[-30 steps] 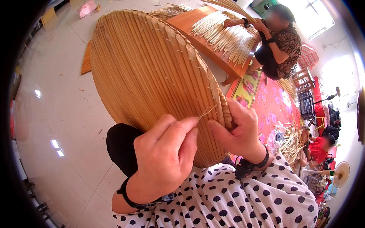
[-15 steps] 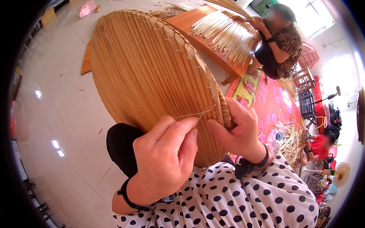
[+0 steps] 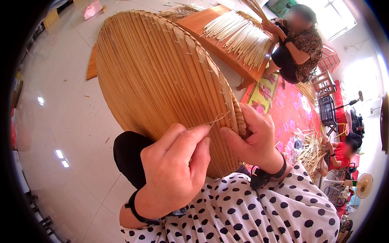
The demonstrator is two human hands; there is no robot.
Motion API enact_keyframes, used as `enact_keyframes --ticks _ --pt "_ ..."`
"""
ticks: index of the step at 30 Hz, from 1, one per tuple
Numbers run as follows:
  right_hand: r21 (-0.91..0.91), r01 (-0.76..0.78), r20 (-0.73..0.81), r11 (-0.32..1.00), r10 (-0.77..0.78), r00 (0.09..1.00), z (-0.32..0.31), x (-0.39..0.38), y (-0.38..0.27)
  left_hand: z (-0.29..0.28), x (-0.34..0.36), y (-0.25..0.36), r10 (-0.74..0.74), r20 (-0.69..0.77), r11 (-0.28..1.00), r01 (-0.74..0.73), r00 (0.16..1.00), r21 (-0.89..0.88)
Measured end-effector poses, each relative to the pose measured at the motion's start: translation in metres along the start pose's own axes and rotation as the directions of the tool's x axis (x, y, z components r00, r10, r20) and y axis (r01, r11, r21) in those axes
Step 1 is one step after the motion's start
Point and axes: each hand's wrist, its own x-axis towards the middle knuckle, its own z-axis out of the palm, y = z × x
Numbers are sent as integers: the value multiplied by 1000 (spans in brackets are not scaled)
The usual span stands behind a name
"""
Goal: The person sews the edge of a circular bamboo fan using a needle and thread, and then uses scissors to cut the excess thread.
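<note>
A large round mat of tan plant stalks laid side by side (image 3: pixel 154 73) leans upright across my lap, its thick rim fastened with small stitches. My left hand (image 3: pixel 174 166) is closed in front of its lower face, thumb and forefinger pinching a thin pale thread (image 3: pixel 215 120). The thread runs to the stitched edge and makes a small crossing loop there. My right hand (image 3: pixel 257 139) grips the rim close to that loop, thumb on the face and fingers behind, where they are partly hidden. Whether a needle is on the thread I cannot tell.
Behind the mat stands a wooden table (image 3: pixel 194 24) with loose pale stalks (image 3: pixel 239 38). A co-worker (image 3: pixel 302 44) beside it holds a bundle of stalks. Farther right are another person in red (image 3: pixel 340 156), a stalk heap (image 3: pixel 312 150) and a fan (image 3: pixel 364 185).
My hands and the mat stay nearly still; the thread's visible line by my left fingers has shifted slightly. The co-worker at the table has raised the stalk bundle toward the body.
</note>
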Motion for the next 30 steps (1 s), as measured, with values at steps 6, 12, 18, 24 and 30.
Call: enact_keyframes --ticks 6,12,18,24,30 --pt "5 7 1 1000 -7 1000 0 0 -1 -2 -1 1 6 -5 1000 -6 1000 0" --pt "-3 22 3 1000 -22 1000 1 0 0 -1 0 1 -3 2 1000 3 1000 -5" --pt "-5 26 -9 1000 -26 1000 0 -1 1 2 -1 1 -2 -3 1000 2 1000 -2" --pt "8 24 -11 1000 -24 1000 1 -1 -1 2 -2 6 -37 -11 999 37 999 10" --pt "11 30 -75 999 -29 997 8 -2 -6 -2 -2 7 -37 -62 999 39 997 35"
